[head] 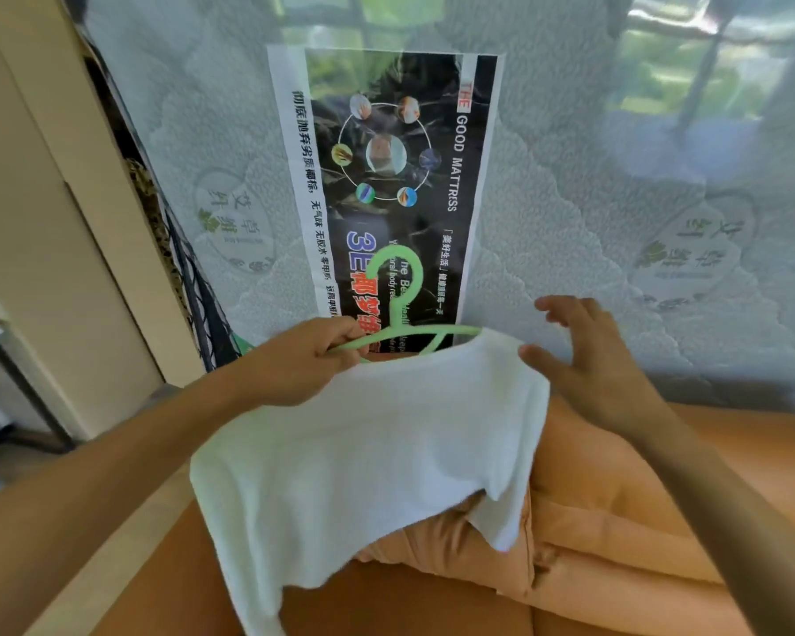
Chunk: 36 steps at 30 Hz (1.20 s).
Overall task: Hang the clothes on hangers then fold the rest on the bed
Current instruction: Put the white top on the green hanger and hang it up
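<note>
While the left hand (308, 360) grips one arm of the green hanger (394, 314), apparently to keep it level, the right hand (588, 360) is open with fingers spread beside the white shirt (386, 452), probably to seat its shoulder. The shirt hangs partly threaded on the hanger, soft and opaque, above the orange bedding (639, 475).

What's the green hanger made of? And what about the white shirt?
The green hanger looks like plastic: it is one smooth piece in an even pale green, with rounded edges and a slight shine. The white shirt looks like soft cloth, maybe cotton: it is matte and droops in loose folds. The picture cannot show the exact fibre.
</note>
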Motion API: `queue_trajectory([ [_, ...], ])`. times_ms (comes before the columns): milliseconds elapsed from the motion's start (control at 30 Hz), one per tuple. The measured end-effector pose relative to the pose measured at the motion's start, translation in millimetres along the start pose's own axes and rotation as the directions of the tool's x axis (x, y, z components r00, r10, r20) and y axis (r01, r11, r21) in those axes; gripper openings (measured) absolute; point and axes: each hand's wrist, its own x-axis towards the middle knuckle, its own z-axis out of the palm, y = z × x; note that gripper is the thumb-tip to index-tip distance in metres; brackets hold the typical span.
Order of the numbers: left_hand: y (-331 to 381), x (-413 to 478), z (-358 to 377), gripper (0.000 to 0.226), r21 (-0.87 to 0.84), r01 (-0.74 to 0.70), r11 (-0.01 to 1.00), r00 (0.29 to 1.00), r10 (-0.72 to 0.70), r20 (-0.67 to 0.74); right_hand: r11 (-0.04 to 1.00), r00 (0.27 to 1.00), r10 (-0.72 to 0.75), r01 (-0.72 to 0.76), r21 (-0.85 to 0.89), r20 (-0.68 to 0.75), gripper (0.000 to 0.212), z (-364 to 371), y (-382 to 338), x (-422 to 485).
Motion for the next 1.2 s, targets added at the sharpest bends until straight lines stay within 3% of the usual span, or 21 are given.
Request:
queue_trajectory([
  [67, -2.4, -11.9, -3.2, 0.015, -0.023, -0.040, 0.999, 0.999, 0.041, 0.031, 1.000, 0.982, 0.008, -0.011, 0.015, 0.191, 0.045, -4.0, 8.3, 3.9],
  [167, -10.2, -35.8, -9.3, 0.014, -0.071, -0.059, 0.996, 0.997, 0.062, 0.043, 0.987, 0.920, -0.030, -0.035, 0.157, 0.392, 0.022, -2.2, 12.0, 6.7],
  [300, -23.2, -69.6, -17.8, 0.018, -0.104, -0.069, 0.992, 0.998, 0.067, -0.017, 0.967, 0.848, -0.142, 0.008, 0.256, 0.510, 0.039, 9.6, -1.0, 12.4],
  [400, -37.8, -96.0, -30.6, 0.018, -0.103, -0.041, 0.994, 0.993, 0.028, -0.119, 0.935, 0.738, -0.262, 0.036, 0.352, 0.622, 0.048, 19.5, -26.9, 11.0],
  [467, -45.6, -116.9, -40.1, 0.019, -0.139, -0.021, 0.990, 0.985, -0.003, -0.172, 0.887, 0.686, -0.348, 0.021, 0.461, 0.639, 0.046, 26.8, -47.6, 9.1],
  [533, -56.3, -140.4, -50.3, 0.023, -0.204, 0.019, 0.979, 0.977, -0.061, -0.205, 0.820, 0.660, -0.421, -0.018, 0.572, 0.623, 0.020, 33.8, -74.8, 2.4],
  [600, -65.7, -162.0, -57.2, 0.022, -0.242, 0.052, 0.969, 0.967, -0.109, -0.231, 0.767, 0.620, -0.480, -0.046, 0.639, 0.621, 0.013, 38.9, -105.0, -7.9],
  [733, -82.6, -209.4, -72.1, 0.019, -0.201, 0.087, 0.976, 0.952, -0.141, -0.272, 0.799, 0.479, -0.543, 0.043, 0.600, 0.690, 0.033, 64.0, -162.7, -31.2],
  [800, -92.2, -236.3, -82.1, 0.021, -0.209, 0.110, 0.972, 0.942, -0.168, -0.290, 0.795, 0.450, -0.544, 0.008, 0.606, 0.708, 0.045, 75.7, -186.9, -42.8],
  [933, -108.3, -301.0, -106.1, 0.022, -0.214, 0.118, 0.970, 0.916, -0.190, -0.353, 0.721, 0.514, -0.545, -0.116, 0.683, 0.663, 0.052, 98.8, -234.4, -62.2],
  [1033, -125.0, -355.8, -126.7, 0.028, -0.226, 0.124, 0.966, 0.892, -0.209, -0.402, 0.752, 0.569, -0.532, -0.021, 0.658, 0.627, 0.066, 118.7, -273.4, -79.6],
  [1200, -154.9, -445.6, -156.0, 0.027, -0.226, 0.160, 0.961, 0.856, -0.250, -0.453, 0.732, 0.474, -0.601, 0.002, 0.681, 0.644, 0.059, 135.3, -352.4, -126.0],
])
